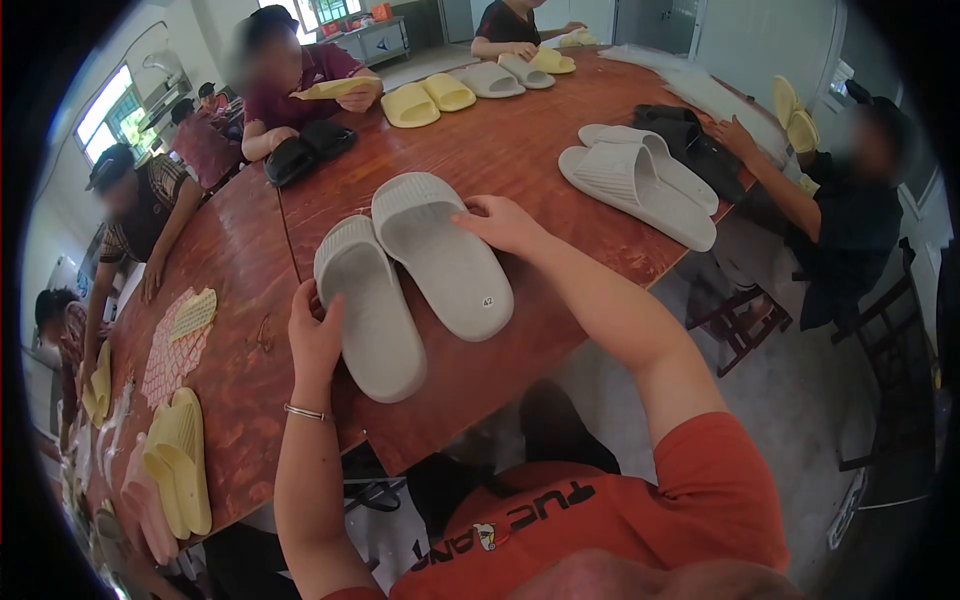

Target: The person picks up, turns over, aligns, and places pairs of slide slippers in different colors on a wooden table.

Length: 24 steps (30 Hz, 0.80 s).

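Observation:
Two grey slide slippers lie side by side on the table in front of me, toes pointing away. My left hand grips the outer edge of the left slipper, thumb over the footbed and fingers hidden along its side. On the right slipper, my right hand holds the edge by the strap, its thumb inside the opening and the other fingers partly out of sight. A small white sticker reading 42 is on that slipper's heel.
Around the red-brown wooden table, several people handle slippers. Another grey pair and black slippers lie to the right. Yellow slippers stand at the back. A sheet of stickers and a yellow pair are on the left.

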Available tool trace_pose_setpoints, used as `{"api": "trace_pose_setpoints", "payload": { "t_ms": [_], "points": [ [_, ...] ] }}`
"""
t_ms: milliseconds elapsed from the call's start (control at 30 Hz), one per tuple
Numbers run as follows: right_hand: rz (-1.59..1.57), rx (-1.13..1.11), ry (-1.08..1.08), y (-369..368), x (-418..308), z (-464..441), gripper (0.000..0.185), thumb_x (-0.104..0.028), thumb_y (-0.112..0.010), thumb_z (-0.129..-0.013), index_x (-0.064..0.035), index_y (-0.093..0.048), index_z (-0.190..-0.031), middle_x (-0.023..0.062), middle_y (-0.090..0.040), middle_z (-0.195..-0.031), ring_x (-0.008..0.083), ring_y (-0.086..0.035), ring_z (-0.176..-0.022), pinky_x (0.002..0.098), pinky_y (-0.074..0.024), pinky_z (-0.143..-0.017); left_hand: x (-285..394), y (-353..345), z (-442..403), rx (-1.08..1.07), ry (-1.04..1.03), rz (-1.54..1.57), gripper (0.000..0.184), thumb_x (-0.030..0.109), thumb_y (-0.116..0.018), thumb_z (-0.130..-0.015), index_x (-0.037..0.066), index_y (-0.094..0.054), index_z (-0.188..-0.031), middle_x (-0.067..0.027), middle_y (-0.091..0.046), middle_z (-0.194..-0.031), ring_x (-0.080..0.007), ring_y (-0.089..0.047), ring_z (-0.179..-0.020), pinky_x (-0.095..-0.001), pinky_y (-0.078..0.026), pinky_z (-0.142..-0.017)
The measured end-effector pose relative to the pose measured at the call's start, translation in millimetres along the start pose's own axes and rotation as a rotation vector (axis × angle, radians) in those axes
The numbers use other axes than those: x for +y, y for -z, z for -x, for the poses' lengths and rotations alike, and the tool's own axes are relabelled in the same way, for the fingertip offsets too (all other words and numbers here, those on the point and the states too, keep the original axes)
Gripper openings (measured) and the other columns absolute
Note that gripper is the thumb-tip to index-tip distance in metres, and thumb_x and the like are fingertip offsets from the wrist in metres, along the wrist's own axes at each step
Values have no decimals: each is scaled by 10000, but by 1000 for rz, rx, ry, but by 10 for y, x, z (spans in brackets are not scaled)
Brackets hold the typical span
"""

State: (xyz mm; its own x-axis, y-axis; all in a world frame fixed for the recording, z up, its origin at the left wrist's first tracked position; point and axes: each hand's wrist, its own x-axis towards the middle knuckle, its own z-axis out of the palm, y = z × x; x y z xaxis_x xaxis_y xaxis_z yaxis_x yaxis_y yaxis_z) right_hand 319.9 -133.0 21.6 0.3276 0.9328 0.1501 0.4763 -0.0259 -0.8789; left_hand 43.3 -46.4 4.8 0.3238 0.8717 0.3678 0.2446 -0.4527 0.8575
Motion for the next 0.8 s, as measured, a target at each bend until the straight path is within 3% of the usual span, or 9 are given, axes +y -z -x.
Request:
{"api": "trace_pose_setpoints", "payload": {
  "t_ms": [300, 533, 633, 700, 800],
  "points": [
    [241, 45, 75, -42, 25, -4, 561, -414, -576, -711, 70, -549, -992, 216, -586, -925, 282, -574, -883, 333, -443, -765, 19, 49, -5, 105, 43, -79, 286, 159, -597, -758, -8, -514, -975, -62, -549, -868, -129, -520, -734, -254, -431, -653],
    [104, 166, 64, -56, -103, 52, 535, -419, -573, -708, 53, -570, -961, 202, -597, -901, 293, -577, -858, 335, -447, -750, 150, 30, 23, 222, 18, 81, 356, 167, -600, -762, -10, -467, -1041, -54, -519, -883, -116, -502, -743, -245, -423, -647],
    [202, 187, 29, -27, -110, 56, 558, -432, -579, -705, 34, -551, -1009, 182, -596, -904, 281, -574, -856, 336, -451, -735, 102, 21, 12, 210, 68, 15, 419, 174, -610, -753, -27, -432, -1074, -93, -497, -953, -154, -501, -827, -261, -420, -705],
    [371, 306, 136, -11, -12, 31, 473, -371, -595, -730, 15, -548, -1000, 135, -589, -879, 224, -567, -802, 302, -448, -695, 58, -3, 6, 285, -169, -261, 476, 188, -628, -729, -52, -417, -1081, -153, -468, -1033, -225, -473, -942, -312, -402, -789],
    [312, 419, 230, 7, -12, -14, 394, -328, -603, -736, -15, -550, -970, 102, -575, -846, 194, -551, -749, 295, -444, -648, -134, 7, -53, 276, -236, -316, 538, 207, -644, -703, -68, -400, -1096, -199, -433, -1102, -288, -424, -1035, -352, -366, -858]
  ]
}}
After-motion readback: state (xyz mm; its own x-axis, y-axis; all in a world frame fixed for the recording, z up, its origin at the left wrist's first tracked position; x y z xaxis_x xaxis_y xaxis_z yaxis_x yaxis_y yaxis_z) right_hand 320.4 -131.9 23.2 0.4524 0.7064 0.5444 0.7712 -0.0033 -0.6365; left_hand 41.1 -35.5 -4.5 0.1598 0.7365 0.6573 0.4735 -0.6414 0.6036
